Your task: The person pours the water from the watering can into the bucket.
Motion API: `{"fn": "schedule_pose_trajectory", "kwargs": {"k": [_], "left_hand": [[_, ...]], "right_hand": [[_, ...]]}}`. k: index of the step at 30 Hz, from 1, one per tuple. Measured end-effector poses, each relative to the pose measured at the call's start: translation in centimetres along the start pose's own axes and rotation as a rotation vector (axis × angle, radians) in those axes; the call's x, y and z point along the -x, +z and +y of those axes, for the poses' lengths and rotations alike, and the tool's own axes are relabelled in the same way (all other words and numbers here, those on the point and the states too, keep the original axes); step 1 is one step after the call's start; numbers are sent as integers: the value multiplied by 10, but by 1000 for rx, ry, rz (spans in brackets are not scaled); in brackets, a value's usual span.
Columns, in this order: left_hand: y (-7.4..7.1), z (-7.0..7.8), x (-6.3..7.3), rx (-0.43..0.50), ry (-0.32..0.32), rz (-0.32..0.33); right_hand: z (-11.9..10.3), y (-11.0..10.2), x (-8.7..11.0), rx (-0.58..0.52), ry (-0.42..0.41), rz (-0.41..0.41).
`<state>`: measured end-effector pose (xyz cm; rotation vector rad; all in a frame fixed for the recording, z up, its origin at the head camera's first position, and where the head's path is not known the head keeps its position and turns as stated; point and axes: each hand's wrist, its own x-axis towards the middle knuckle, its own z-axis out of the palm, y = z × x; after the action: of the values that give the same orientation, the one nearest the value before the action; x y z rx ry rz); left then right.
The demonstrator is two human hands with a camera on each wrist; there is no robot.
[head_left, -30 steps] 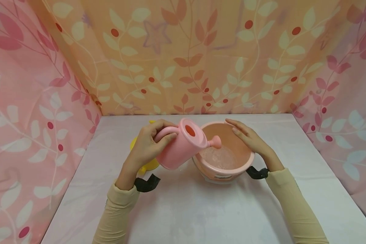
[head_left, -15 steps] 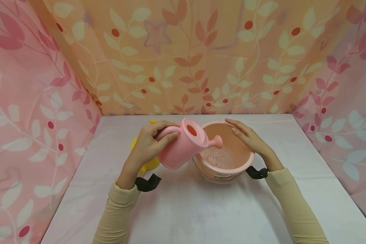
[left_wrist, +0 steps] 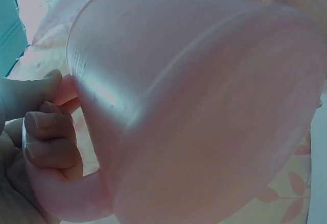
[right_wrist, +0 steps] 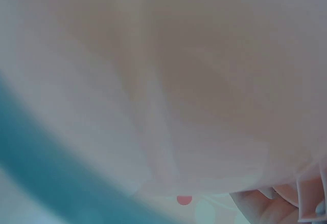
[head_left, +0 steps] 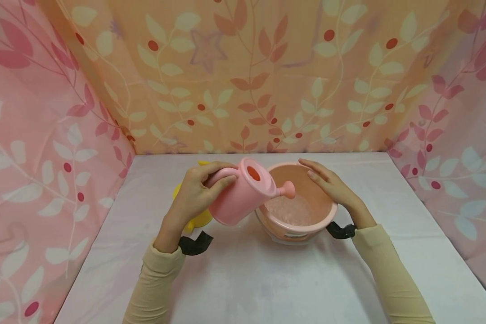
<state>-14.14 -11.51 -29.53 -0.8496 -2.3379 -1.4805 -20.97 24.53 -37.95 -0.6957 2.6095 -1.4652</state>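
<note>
My left hand (head_left: pixel 200 191) grips the handle of a pink watering can (head_left: pixel 240 198), its fingers curled through the loop in the left wrist view. The can (left_wrist: pixel 168 91) is tilted to the right. Its rose spout sits over a pale pink plastic basin (head_left: pixel 295 228). Inside the basin is water (head_left: pixel 291 210) with a rippled surface. My right hand (head_left: pixel 334 186) rests on the basin's right rim with fairly straight fingers. The basin's outer wall (right_wrist: pixel 214 106) fills most of the right wrist view, where only a few fingers (right_wrist: pixel 260 206) show at the bottom.
A yellow object (head_left: pixel 202 219), mostly hidden, lies behind the left hand and can. White cloth (head_left: pixel 267 288) covers the table. Patterned curtains (head_left: pixel 247 76) stand at the back and both sides. Black cameras (head_left: pixel 195 243) are strapped to the wrists.
The ripples in the basin's water have shifted. Both hands and the tilted watering can stay almost in the same place.
</note>
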Motion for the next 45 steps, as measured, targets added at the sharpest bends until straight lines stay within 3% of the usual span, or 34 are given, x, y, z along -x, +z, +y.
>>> {"fn": "schedule_pose_trajectory", "kwargs": {"k": [10,20,27,37,45], "left_hand": [[1,-1,0,-5,13,2],[1,0,0,-9,9,3],[1,1,-1,-19,8,-4],[0,2,0,-35,-41,-11],[0,3,0,-34,-53,-17]], "right_hand": [[-29,0,5,12,20,-13],[1,0,0,6,3,4],[5,0,0,8,-3,11],[-26,0,5,4,15,-7],[-31,1,6,6,18,-1]]}}
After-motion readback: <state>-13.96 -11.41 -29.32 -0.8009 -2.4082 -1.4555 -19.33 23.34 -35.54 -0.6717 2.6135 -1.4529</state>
